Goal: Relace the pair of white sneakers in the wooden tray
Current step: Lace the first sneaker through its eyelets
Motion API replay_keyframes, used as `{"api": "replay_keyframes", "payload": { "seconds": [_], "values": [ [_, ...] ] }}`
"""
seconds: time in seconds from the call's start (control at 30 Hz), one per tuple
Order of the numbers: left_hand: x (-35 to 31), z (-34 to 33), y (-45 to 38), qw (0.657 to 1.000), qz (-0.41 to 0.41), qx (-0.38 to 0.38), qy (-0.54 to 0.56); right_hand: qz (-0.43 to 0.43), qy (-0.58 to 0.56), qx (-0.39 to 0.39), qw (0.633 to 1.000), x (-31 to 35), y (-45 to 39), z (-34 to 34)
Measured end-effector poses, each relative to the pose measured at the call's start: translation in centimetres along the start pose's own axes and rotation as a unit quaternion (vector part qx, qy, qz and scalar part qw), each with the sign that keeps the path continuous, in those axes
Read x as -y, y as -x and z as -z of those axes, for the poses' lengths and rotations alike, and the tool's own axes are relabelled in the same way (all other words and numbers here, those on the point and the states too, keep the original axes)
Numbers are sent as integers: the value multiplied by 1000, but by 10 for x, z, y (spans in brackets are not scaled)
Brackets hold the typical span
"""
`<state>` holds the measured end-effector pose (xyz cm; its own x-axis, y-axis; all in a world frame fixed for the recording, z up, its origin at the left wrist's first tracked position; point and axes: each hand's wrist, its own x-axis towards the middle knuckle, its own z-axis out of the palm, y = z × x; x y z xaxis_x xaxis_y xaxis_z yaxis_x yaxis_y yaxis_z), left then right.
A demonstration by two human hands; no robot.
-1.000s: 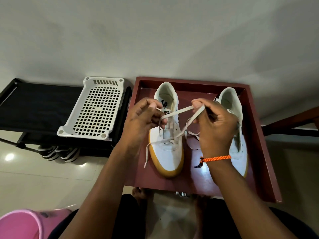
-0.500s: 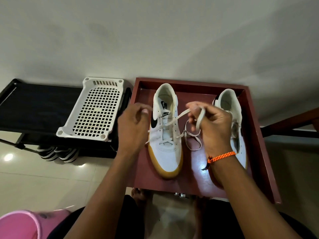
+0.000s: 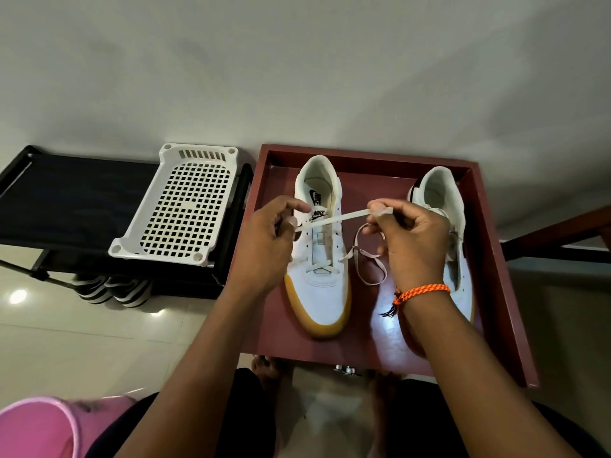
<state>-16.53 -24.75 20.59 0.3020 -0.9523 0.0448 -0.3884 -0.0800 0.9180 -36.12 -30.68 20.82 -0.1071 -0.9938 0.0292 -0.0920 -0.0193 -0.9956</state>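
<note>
Two hands, left hand and right hand, are pinching a lace taut over the nine-o'clock sneaker.

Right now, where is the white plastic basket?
In the head view, the white plastic basket sits left of the wooden tray, tilted on the black rack and against the wall, with striped shoes underneath.

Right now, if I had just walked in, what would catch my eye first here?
Most likely the two hands at the centre: the left hand and right hand pull a white lace taut across a white sneaker with a yellow sole. It sits in a dark red tray, its partner to the right. An orange bracelet circles the right wrist.
</note>
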Motion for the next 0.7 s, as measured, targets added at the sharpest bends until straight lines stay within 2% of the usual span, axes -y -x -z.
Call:
{"api": "replay_keyframes", "payload": {
  "seconds": [0.1, 0.23, 0.27, 0.33, 0.4, 0.47, 0.53, 0.63, 0.7],
  "values": [
    [6, -3, 2, 990, -37, 7, -140, 6, 52, -34, 998, -6, 1, -2],
    [2, -2, 9, 970, -51, 33, -236, -12, 102, -80, 992, -11, 2, -2],
    [3, -1, 9, 964, -59, 26, -260, -11, 94, -77, 993, -10, 1, -1],
    [2, -2, 8, 956, -92, -11, -279, -12, 52, -20, 998, -3, -1, -2],
    [-3, -4, 7, 973, -115, -35, -196, -20, 11, 79, 997, 5, 2, -6],
    [-14, -8, 9, 993, -109, -2, -39, -16, 2, 168, 986, 8, 7, -11],
    [-22, -14, 12, 992, -94, 44, 66, -1, 25, 224, 974, 6, 10, -13],
    [-17, -26, 12, 988, -50, 79, 125, 18, 30, 249, 968, 4, 13, -14],
    [-10, -29, 9, 991, -32, 77, 101, 40, 49, 228, 972, 3, 13, -14]
  ]
}}
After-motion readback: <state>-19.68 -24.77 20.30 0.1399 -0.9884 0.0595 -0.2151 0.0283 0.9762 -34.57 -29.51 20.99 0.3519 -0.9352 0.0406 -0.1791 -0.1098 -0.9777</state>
